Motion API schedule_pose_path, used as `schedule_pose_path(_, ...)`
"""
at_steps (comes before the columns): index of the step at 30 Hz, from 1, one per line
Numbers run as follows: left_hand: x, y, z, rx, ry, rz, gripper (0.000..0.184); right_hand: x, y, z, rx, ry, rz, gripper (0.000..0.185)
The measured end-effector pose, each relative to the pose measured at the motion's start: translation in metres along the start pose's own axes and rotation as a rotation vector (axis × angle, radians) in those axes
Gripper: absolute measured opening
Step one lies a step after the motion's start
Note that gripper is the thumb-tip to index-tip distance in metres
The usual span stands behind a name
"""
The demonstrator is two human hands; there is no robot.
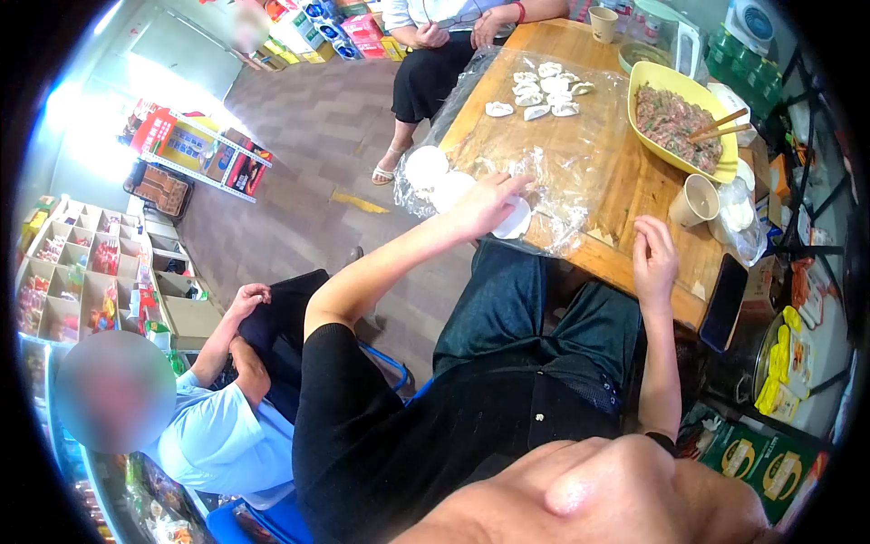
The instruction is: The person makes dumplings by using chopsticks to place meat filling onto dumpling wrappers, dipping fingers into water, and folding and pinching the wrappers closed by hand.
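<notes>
My left hand (494,204) reaches over the near left corner of the table, fingers stretched out above clear plastic film (555,204). Around it lie round white dumpling wrappers (426,168); one wrapper (514,220) sits partly under the hand. My right hand (654,258) is raised at the table's front edge, fingers loosely bent, with nothing visible in it. Farther back on the film, several folded dumplings (555,85) are grouped together. A yellow bowl (637,82) of minced meat filling (671,122) stands to the right, with wooden chopsticks (720,127) resting in it.
A paper cup (696,199) and a dark phone (725,302) are near the right table edge. Another paper cup (603,24) and a clear jug (666,41) stand at the back. One person (476,23) sits beyond the table, another (227,412) on my left. Shelves (86,272) line the far left.
</notes>
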State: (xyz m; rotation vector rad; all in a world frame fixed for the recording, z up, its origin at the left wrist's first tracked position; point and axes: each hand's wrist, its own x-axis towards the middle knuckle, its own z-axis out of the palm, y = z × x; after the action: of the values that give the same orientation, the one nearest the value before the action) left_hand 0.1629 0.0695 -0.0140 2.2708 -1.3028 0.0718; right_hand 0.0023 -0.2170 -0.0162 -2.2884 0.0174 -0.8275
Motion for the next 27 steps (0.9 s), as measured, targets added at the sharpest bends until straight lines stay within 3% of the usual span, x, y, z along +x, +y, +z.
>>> schedule_pose_path(8,0.0,0.002,0.003,0.06,-0.007,-0.02,0.062,0.0,-0.001,0.001,-0.002,0.006,0.006,0.015)
schedule_pose_path(19,0.003,0.004,-0.008,-0.077,-0.112,-0.243,0.052,0.001,0.002,0.002,-0.016,-0.003,0.007,0.014)
schedule_pose_path(27,-0.002,0.035,-0.02,-0.094,0.034,-0.147,0.051,0.008,-0.033,0.015,0.144,-0.034,0.017,0.02)
